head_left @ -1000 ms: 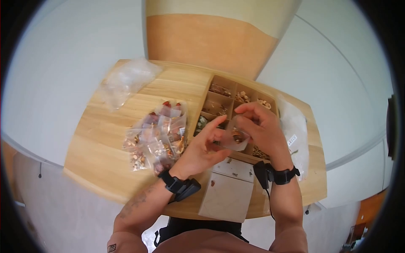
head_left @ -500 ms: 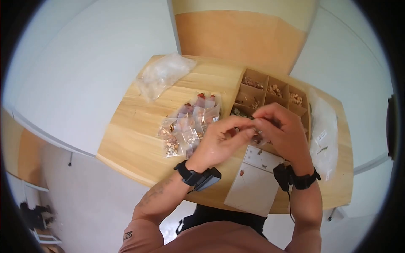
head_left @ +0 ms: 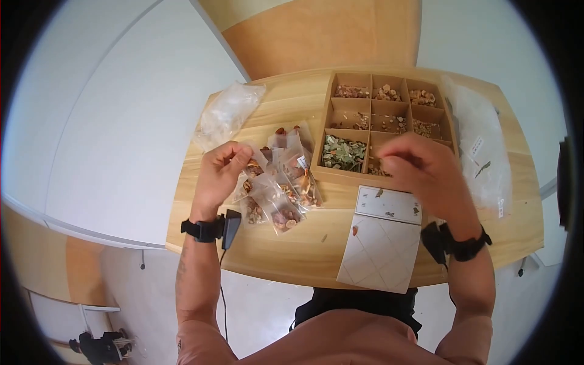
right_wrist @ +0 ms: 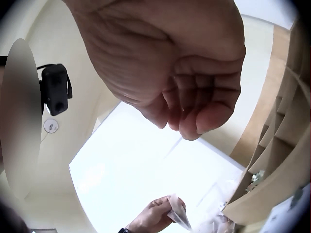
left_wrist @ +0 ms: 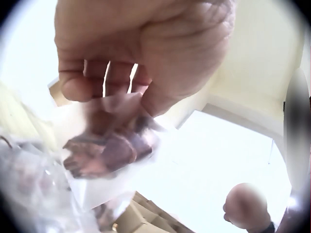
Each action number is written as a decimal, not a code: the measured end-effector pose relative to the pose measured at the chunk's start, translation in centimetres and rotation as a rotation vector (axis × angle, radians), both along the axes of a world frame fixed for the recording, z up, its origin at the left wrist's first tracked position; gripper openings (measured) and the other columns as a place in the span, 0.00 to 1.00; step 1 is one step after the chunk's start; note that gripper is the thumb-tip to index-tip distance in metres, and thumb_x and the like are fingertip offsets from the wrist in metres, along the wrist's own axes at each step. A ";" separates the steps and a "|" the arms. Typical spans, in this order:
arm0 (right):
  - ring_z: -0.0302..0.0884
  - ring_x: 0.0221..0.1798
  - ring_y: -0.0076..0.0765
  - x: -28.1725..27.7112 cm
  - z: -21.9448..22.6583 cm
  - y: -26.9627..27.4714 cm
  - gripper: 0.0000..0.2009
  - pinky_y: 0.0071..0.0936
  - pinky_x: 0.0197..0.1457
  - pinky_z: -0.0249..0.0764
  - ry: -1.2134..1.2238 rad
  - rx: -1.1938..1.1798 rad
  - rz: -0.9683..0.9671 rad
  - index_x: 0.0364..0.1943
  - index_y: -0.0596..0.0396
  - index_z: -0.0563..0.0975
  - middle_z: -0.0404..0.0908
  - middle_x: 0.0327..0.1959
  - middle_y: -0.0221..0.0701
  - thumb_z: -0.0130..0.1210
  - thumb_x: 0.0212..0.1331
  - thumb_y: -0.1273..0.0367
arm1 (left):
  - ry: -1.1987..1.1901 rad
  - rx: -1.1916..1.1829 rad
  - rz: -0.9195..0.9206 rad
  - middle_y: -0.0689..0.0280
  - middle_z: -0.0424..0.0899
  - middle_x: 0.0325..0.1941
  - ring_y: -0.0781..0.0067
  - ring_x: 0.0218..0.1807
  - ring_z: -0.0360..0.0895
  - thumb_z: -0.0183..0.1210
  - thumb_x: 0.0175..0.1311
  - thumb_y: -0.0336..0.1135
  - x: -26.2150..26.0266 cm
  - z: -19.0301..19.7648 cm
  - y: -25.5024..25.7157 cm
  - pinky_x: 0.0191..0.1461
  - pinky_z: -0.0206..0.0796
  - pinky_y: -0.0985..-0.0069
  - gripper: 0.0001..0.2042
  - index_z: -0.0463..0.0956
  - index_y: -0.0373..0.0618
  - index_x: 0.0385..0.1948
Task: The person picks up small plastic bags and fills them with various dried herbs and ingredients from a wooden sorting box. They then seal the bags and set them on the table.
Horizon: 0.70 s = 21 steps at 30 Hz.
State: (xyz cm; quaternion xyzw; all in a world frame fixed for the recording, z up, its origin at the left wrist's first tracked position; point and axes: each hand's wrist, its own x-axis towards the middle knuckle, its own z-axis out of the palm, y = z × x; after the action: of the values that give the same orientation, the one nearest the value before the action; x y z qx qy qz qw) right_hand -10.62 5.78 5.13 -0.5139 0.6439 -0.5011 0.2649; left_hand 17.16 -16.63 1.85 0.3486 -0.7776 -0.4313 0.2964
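Observation:
Over the left end of a pile of filled clear bags (head_left: 283,213), my left hand (head_left: 216,173) pinches the top of a small clear bag (left_wrist: 114,150) between thumb and fingers. Brownish dried pieces show through the plastic of this bag. My right hand (head_left: 429,173) is above the front right part of the divided cardboard box (head_left: 347,177) and hides some of its compartments. Its fingers (right_wrist: 214,116) are loosely curled with nothing between them. Green dried leaves (head_left: 344,153) fill the box's front left compartment.
Dried slices and small pieces lie in other box compartments. A white printed sheet (head_left: 380,255) lies in front of the box, near the table edge. One large clear plastic bag (head_left: 231,115) lies at the back left, another (head_left: 486,161) right of the box.
Both hands were together over the box, handling a small clear bag. Now my left hand has moved left with a bag to the pile, and my right hand is apart without it.

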 end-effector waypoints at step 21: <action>0.71 0.34 0.16 -6.3 -11.8 21.2 0.05 0.16 0.38 0.69 -0.147 -0.124 -0.815 0.41 0.58 0.79 0.79 0.32 0.23 0.57 0.69 0.70 | -0.264 -0.029 -0.223 0.66 0.79 0.37 0.78 0.30 0.79 0.57 0.69 0.26 -3.4 -3.3 -3.4 0.34 0.74 0.78 0.06 0.76 0.34 0.44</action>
State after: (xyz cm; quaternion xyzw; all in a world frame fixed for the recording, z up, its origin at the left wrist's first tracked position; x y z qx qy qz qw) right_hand -16.94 27.03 -6.70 -0.1947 0.7426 -0.6381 0.0589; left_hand 13.80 -20.02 -1.50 0.3095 -0.8496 -0.4008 0.1471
